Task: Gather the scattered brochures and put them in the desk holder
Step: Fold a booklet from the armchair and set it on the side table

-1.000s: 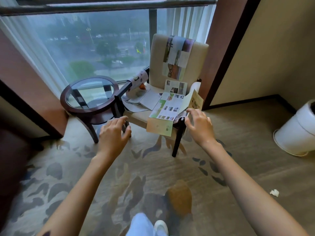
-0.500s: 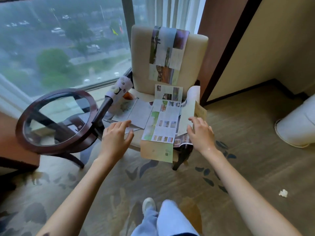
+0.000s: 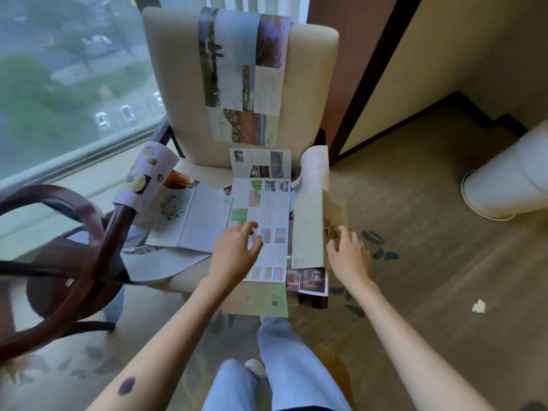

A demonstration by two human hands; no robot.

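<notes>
- Patterned carpet (image 3: pixel 430 262): covers the floor under and to the right of both hands.
- Window (image 3: pixel 59 84): ahead and left of the left hand (image 3: pixel 234 253), at floor level.
- Cream armchair (image 3: pixel 311 84): directly ahead of both hands, and it carries the brochures.
- Round glass-topped side table (image 3: pixel 89 221): left of the left hand, just beside the chair.
- White bin (image 3: pixel 510 179): well right of the right hand (image 3: pixel 347 256).
- Draped brochure (image 3: pixel 243 78): on the backrest, beyond both hands.
- Long brochure (image 3: pixel 267 209): on the seat under the left hand, overhanging the front edge.
- Folded brochure (image 3: pixel 307 232): between the hands, its tan flap at the right fingertips.
- Left hand: released, fingers extended over the long brochure.
- Right hand: released, fingers loosely bent; contact with the flap cannot be told.
- Paper scrap (image 3: pixel 478 306): on the carpet, right of the right hand.
</notes>
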